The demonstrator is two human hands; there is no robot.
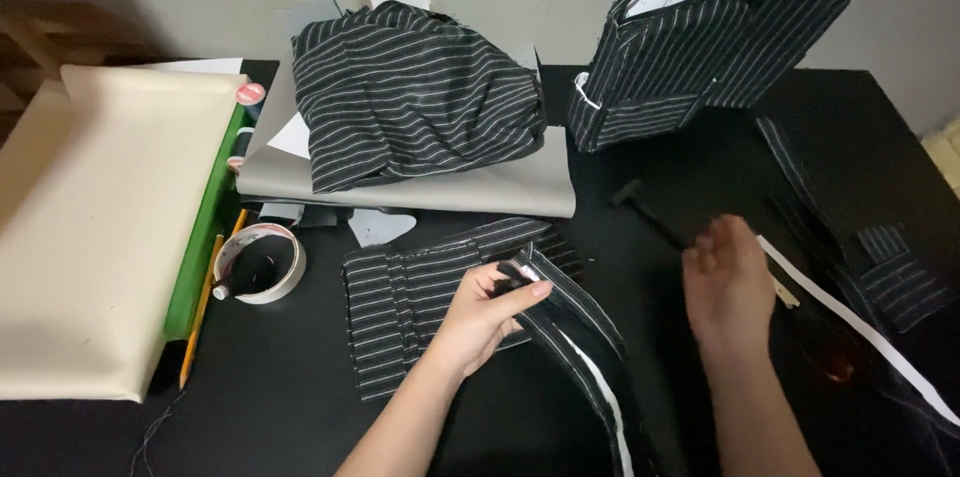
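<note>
Our left hand [480, 312] pinched the striped strip's [585, 337] top edge; our right hand [728, 282] lay loosely curled, holding nothing, on bare black table [300, 387] beside it.

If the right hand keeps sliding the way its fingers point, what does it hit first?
The right hand points up and slightly left across the black table. The first thing in line looks like the small black T-shaped tool just beyond its fingertips, though the exact gap is unclear.

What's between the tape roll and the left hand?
Head view: a flat striped fabric piece lies between the tape roll and the left hand, on the black table.
</note>
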